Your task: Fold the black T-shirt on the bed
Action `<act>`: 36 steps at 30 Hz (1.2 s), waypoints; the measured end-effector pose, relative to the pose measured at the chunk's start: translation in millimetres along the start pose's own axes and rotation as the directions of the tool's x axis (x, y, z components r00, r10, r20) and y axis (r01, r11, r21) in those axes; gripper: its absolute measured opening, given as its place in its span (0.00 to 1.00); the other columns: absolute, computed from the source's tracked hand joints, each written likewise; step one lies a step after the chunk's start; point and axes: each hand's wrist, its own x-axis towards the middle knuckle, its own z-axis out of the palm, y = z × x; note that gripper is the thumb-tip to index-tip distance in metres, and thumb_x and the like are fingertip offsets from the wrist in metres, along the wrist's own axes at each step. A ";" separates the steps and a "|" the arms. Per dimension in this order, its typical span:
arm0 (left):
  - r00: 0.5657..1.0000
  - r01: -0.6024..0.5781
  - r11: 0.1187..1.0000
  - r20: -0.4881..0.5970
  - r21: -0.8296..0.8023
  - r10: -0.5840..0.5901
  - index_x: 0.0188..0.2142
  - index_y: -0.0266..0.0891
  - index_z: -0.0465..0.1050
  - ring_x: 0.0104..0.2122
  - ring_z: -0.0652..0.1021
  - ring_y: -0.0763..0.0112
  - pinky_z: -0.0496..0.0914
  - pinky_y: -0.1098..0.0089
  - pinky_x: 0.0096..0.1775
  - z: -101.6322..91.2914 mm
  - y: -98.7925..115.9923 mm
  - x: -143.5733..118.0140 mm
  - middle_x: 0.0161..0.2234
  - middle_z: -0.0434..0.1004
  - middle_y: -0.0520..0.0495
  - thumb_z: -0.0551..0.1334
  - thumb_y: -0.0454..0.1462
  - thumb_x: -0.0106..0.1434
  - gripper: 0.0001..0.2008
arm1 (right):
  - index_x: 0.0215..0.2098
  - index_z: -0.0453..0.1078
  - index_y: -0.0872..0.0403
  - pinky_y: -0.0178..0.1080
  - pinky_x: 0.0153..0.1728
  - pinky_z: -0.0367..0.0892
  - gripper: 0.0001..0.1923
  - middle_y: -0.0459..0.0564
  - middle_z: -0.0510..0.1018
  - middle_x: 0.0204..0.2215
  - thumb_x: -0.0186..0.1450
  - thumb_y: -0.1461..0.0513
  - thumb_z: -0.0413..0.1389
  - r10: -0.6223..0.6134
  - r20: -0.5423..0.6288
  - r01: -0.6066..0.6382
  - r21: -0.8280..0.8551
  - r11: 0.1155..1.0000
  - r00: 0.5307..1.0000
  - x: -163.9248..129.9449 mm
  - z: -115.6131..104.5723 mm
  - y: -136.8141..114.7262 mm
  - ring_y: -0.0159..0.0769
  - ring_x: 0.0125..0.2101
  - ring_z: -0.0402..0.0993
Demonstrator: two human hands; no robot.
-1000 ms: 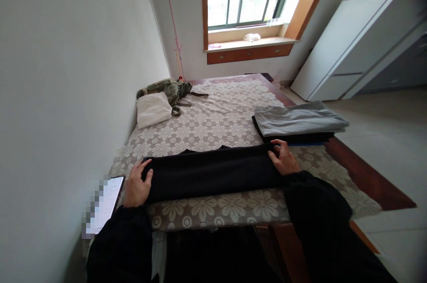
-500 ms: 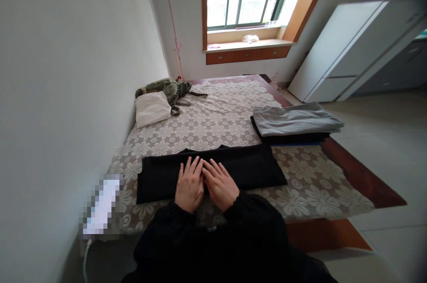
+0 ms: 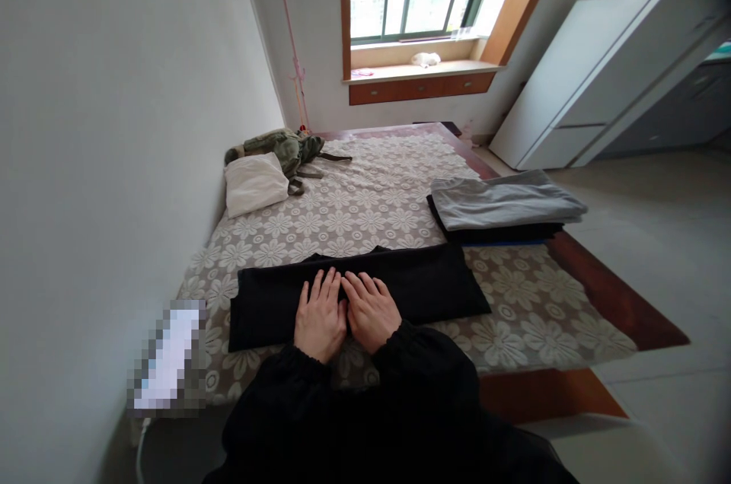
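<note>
A long folded black garment (image 3: pixel 422 282) lies flat across the near part of a table; which kind of garment it is I cannot tell. My left hand (image 3: pixel 320 316) rests palm down on its middle, fingers stretched out and pointing away from me. Beside it, my right hand (image 3: pixel 371 310) lies on the same cloth with its fingers extended, leaning toward the left. The two hands nearly meet at the fingertips and thumbs. Neither grips the fabric. Farther back on the right sits a stack of folded clothes (image 3: pixel 502 202), grey on top and black below.
A flower-patterned lace cloth (image 3: pixel 343 221) covers the dark red wooden table (image 3: pixel 617 294). At the far left are folded white cloth (image 3: pixel 256 183) and a green backpack (image 3: pixel 285 149). A blurred-out device (image 3: pixel 171 358) with a cable lies near left, by the wall.
The view has shifted slightly, so everything sits a little farther left. Both hands stay flat on the black garment, which keeps its shape.
</note>
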 end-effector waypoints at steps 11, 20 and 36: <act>0.998 -0.018 1.000 -0.064 -0.011 0.018 0.70 0.41 0.57 0.71 0.57 0.54 0.51 0.44 0.69 10.5 -11.0 3.9 0.71 0.58 0.43 0.50 0.38 0.72 0.28 | 0.74 0.52 0.51 0.63 0.69 0.34 0.31 0.51 0.54 0.73 0.74 0.56 0.44 0.027 -0.070 -0.029 -0.040 0.999 0.997 2.9 19.8 12.4 0.50 0.72 0.44; 0.989 0.131 0.991 -0.074 0.010 -0.130 0.72 0.44 0.53 0.70 0.59 0.52 0.50 0.43 0.69 0.4 -54.5 -15.0 0.71 0.58 0.44 0.52 0.47 0.72 0.32 | 0.74 0.51 0.52 0.63 0.69 0.37 0.32 0.54 0.54 0.73 0.74 0.53 0.45 0.152 -0.126 -0.166 -0.115 0.979 0.980 -17.8 8.9 62.7 0.52 0.71 0.47; 0.978 0.183 0.982 -0.106 0.047 -0.178 0.70 0.35 0.58 0.70 0.58 0.47 0.51 0.44 0.68 -10.3 -104.9 -22.4 0.70 0.60 0.37 0.50 0.45 0.72 0.31 | 0.72 0.54 0.59 0.64 0.68 0.40 0.33 0.60 0.60 0.70 0.73 0.54 0.41 0.329 -0.216 -0.367 -0.169 0.915 0.920 -55.1 -18.9 142.2 0.53 0.70 0.52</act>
